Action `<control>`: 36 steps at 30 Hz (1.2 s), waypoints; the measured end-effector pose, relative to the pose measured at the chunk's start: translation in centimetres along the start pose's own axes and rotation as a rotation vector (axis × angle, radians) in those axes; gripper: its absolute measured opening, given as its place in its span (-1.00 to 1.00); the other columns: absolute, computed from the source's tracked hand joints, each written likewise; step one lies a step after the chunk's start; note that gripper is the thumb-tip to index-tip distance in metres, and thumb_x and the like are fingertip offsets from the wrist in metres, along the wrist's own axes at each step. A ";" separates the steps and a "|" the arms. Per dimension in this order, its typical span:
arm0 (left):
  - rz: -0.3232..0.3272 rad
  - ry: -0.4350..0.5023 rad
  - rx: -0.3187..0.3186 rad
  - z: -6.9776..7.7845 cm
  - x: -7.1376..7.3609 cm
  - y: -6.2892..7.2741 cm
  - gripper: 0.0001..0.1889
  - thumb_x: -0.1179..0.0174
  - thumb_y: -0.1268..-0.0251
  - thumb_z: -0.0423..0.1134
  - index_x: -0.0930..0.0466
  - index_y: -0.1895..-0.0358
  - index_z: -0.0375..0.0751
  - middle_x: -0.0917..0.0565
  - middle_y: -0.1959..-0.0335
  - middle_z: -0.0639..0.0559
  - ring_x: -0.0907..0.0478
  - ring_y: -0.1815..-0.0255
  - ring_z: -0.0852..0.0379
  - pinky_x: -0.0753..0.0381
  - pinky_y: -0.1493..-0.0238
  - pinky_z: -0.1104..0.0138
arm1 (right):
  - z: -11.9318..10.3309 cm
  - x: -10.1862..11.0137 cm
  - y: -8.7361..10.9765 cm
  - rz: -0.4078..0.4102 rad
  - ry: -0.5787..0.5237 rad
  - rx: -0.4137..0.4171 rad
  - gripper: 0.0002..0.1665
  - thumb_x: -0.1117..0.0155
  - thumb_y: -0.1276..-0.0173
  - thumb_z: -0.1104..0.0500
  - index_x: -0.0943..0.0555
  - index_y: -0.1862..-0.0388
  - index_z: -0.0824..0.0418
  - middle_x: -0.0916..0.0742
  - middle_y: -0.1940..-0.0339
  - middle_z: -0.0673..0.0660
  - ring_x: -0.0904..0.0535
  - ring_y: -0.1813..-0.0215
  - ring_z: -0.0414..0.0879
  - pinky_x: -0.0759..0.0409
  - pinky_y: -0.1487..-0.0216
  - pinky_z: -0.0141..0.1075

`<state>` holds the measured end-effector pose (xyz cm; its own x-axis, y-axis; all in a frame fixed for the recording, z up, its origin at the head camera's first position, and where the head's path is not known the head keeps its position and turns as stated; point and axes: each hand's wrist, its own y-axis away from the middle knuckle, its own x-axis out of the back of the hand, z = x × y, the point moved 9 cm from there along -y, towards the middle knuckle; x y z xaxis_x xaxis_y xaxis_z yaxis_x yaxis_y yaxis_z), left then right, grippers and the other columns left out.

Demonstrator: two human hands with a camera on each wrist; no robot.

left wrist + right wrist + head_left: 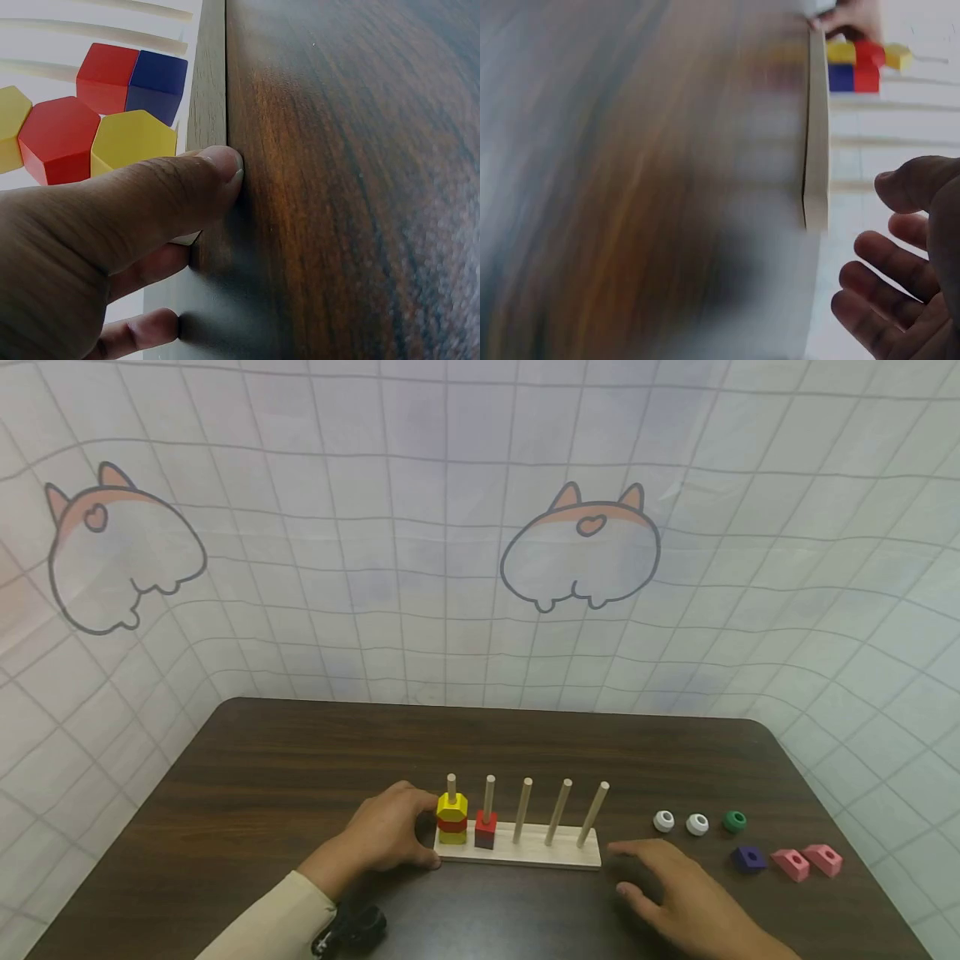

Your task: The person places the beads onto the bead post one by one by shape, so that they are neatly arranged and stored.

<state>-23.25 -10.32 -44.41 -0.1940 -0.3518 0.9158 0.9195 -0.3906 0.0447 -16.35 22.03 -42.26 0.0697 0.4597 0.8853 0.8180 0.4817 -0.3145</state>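
A pale wooden peg board (pixel 517 853) with several upright dowels lies on the table. On its leftmost dowel sit a yellow block (pixel 452 808), a red one (pixel 60 135) and another yellow one (pixel 131 139) at the bottom. The second dowel carries a red block (pixel 486 820) over a dark blue block (pixel 156 84). My left hand (pixel 386 831) grips the board's left end, thumb along the front edge. Just off the right end, my right hand (pixel 682 893) is held with its fingers loosely extended, holding nothing.
To the right lie two white beads (pixel 663 821), a green bead (pixel 734 822), a dark blue block (pixel 748 859) and two pink blocks (pixel 791 864). A black object (pixel 360 928) shows by the left wrist. Behind the dark wood table (pixel 337 735) hangs a checked curtain (pixel 420 635).
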 end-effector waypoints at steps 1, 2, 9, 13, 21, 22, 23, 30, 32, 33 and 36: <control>-0.001 -0.002 0.002 0.0 0.0 0.0 -0.35 -0.71 0.28 0.03 -0.72 -0.04 0.05 -0.68 0.08 0.18 -0.54 -0.04 0.07 -0.61 0.12 -0.05 | 0.4 0.5 0.2 0.028 0.019 -0.003 -0.40 -0.62 -0.13 0.19 -0.63 -0.18 0.04 -0.70 -0.07 -0.11 -0.65 -0.10 -0.09 -0.65 -0.02 -0.09; -0.002 -0.003 0.000 0.0 0.0 0.0 -0.35 -0.71 0.29 0.02 -0.72 -0.03 0.04 -0.68 0.08 0.17 -0.54 -0.03 0.07 -0.61 0.13 -0.05 | 0.9 0.9 0.5 0.050 0.032 -0.004 -0.39 -0.64 -0.10 0.20 -0.64 -0.16 0.05 -0.71 -0.06 -0.10 -0.66 -0.08 -0.08 -0.65 0.00 -0.08; -0.009 -0.003 0.013 0.0 -0.1 0.0 -0.37 -0.70 0.28 0.04 -0.71 0.00 0.04 -0.66 0.10 0.16 -0.54 -0.03 0.06 -0.61 0.11 -0.04 | 4.4 3.5 2.4 0.136 0.091 -0.053 -0.34 -0.67 0.02 0.29 -0.65 -0.11 0.11 -0.73 -0.01 0.00 -0.65 -0.05 0.01 -0.43 -0.11 -0.54; -0.015 -0.002 0.019 0.0 -0.1 0.0 -0.37 -0.70 0.27 0.04 -0.71 -0.01 0.03 -0.66 0.09 0.14 -0.55 -0.05 0.05 -0.61 0.09 -0.06 | 6.5 4.9 3.4 0.171 0.092 -0.085 -0.32 -0.67 0.07 0.34 -0.65 -0.10 0.16 -0.73 0.00 0.11 -0.58 0.12 -0.09 -0.17 -0.04 -0.63; -0.020 -0.006 0.015 0.1 0.0 0.0 -0.35 -0.69 0.26 0.05 -0.71 -0.03 0.01 -0.68 0.04 0.11 -0.54 -0.09 0.03 -0.61 0.06 -0.07 | 10.2 6.1 5.0 0.097 0.079 -0.208 -0.42 -0.62 -0.06 0.32 -0.63 -0.08 0.37 -0.72 -0.03 0.36 -0.63 -0.06 0.41 -0.58 -0.11 -0.28; -0.023 -0.008 0.017 0.1 0.0 0.0 -0.34 -0.69 0.26 0.06 -0.71 -0.04 0.00 -0.68 0.04 0.11 -0.54 -0.09 0.03 -0.61 0.06 -0.07 | 10.5 6.1 5.2 0.087 0.080 -0.218 -0.43 -0.62 -0.06 0.32 -0.62 -0.07 0.39 -0.72 -0.02 0.37 -0.63 -0.06 0.42 -0.61 -0.06 -0.09; -0.024 -0.010 0.019 0.1 0.0 0.0 -0.34 -0.69 0.26 0.06 -0.71 -0.05 0.00 -0.68 0.04 0.12 -0.54 -0.10 0.03 -0.61 0.05 -0.07 | 10.7 6.1 5.3 0.076 0.080 -0.229 -0.44 -0.61 -0.07 0.32 -0.62 -0.07 0.40 -0.72 -0.02 0.38 -0.63 -0.05 0.43 -0.60 0.00 0.07; -0.021 -0.007 0.018 0.0 0.0 0.0 -0.38 -0.69 0.27 0.05 -0.71 0.00 0.01 -0.68 0.06 0.13 -0.54 -0.08 0.03 -0.61 0.07 -0.07 | 11.5 5.8 5.8 0.070 0.090 -0.233 -0.44 -0.64 -0.02 0.30 -0.65 -0.02 0.39 -0.74 0.06 0.33 -0.67 0.01 0.36 -0.59 0.04 -0.36; -0.016 -0.004 0.014 0.0 0.0 0.1 -0.38 -0.69 0.27 0.05 -0.71 0.02 0.02 -0.68 0.07 0.13 -0.54 -0.08 0.03 -0.61 0.08 -0.07 | 11.6 5.9 5.9 0.083 0.104 -0.225 -0.44 -0.66 0.02 0.31 -0.65 0.00 0.37 -0.74 0.08 0.30 -0.68 0.05 0.31 -0.47 0.08 -0.55; -0.017 -0.001 0.014 0.0 0.0 0.1 -0.38 -0.69 0.27 0.04 -0.71 0.01 0.02 -0.68 0.07 0.13 -0.54 -0.08 0.03 -0.61 0.07 -0.07 | 11.7 5.9 5.9 0.084 0.103 -0.231 -0.44 -0.66 0.03 0.32 -0.65 0.01 0.37 -0.74 0.09 0.28 -0.69 0.09 0.28 -0.47 0.11 -0.56; -0.019 0.002 0.020 -0.1 0.1 0.1 -0.36 -0.69 0.27 0.04 -0.72 -0.02 0.01 -0.68 0.05 0.13 -0.54 -0.09 0.03 -0.60 0.06 -0.08 | 11.9 5.9 5.8 0.087 0.098 -0.251 -0.43 -0.66 0.08 0.37 -0.66 0.03 0.35 -0.72 0.12 0.27 -0.71 0.23 0.15 -0.56 0.25 -0.45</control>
<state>-23.20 -10.44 -44.39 -0.2118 -0.3463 0.9139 0.9223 -0.3802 0.0697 -17.95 36.41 -42.95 0.1907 0.4107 0.8916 0.9215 0.2382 -0.3068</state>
